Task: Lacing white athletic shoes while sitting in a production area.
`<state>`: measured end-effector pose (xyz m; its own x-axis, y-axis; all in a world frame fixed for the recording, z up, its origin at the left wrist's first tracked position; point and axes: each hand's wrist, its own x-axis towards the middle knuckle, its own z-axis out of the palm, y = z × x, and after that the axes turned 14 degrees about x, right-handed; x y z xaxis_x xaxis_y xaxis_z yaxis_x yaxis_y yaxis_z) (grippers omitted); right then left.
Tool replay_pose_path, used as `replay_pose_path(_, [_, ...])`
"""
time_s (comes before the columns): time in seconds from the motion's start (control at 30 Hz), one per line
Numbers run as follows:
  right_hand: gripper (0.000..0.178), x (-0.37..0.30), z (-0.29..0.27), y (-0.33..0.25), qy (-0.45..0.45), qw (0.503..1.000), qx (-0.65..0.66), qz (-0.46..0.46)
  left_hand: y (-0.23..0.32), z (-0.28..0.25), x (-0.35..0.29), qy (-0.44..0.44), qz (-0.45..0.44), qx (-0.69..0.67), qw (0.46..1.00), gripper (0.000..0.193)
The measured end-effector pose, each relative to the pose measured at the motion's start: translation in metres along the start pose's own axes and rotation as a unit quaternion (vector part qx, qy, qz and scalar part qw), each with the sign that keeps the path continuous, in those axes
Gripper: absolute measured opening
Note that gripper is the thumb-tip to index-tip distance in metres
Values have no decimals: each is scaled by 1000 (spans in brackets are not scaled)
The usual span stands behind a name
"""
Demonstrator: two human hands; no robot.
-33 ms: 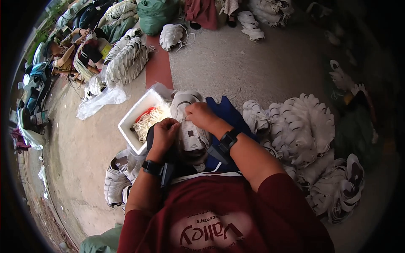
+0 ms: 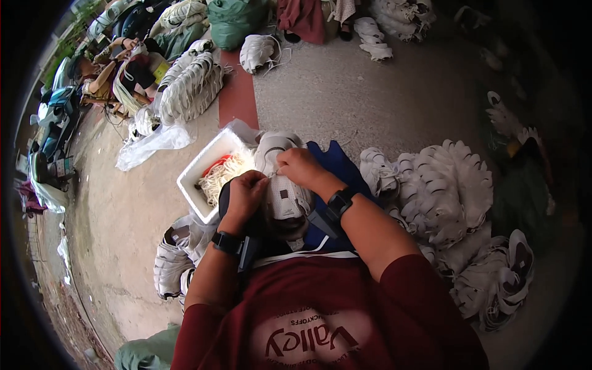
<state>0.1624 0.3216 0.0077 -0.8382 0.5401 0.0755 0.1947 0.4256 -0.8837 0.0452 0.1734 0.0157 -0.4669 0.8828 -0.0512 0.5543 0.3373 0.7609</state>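
Observation:
A white shoe upper with a small dark square patch lies across my lap, its far end pale and rounded. My left hand is closed in a pinch at the upper's left edge. From the right, my right hand bends over the upper's middle, fingertips pinched close to the left ones. Whatever thin thing sits between the fingertips is too small to make out. Just left of the upper, a white foam box holds a tangle of cream-coloured laces and something red.
Dark blue cloth lies beside my right hand. Stacked white shoe uppers stand to the right, with more uppers by my left elbow. Farther off are a green sack, a clear plastic sheet and a seated person.
The whole view has shifted slightly, with the scene a little farther right. Both hands keep nearly the same pinched pose over the shoe upper.

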Motion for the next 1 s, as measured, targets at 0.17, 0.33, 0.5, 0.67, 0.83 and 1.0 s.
replay_pose_path(0.17, [16, 1, -15, 6, -50, 996, 66, 45, 7, 5, 5, 18, 52, 97, 994, 8])
replay_pose_path(0.33, [18, 4, -11, 6, -60, 995, 66, 34, 8, 5, 9, 48, 58, 179, 981, 12])
replay_pose_path(0.5, [17, 6, -10, 10, -59, 994, 82, 42, 18, 2, 11, 53, 65, 224, 971, 11])
replay_pose_path(0.67, [16, 5, -12, 13, -61, 993, 89, 42, 21, 6, 16, 56, 82, 210, 973, 10])
replay_pose_path(0.83, [14, -1, -17, 9, -55, 989, 129, 52, 9, 11, 29, 33, 151, 174, 973, 6])
replay_pose_path(1.0, [22, -13, 7, -4, 41, 998, -7, -41, 1, 9, 25, 9, 108, 67, 992, 8])
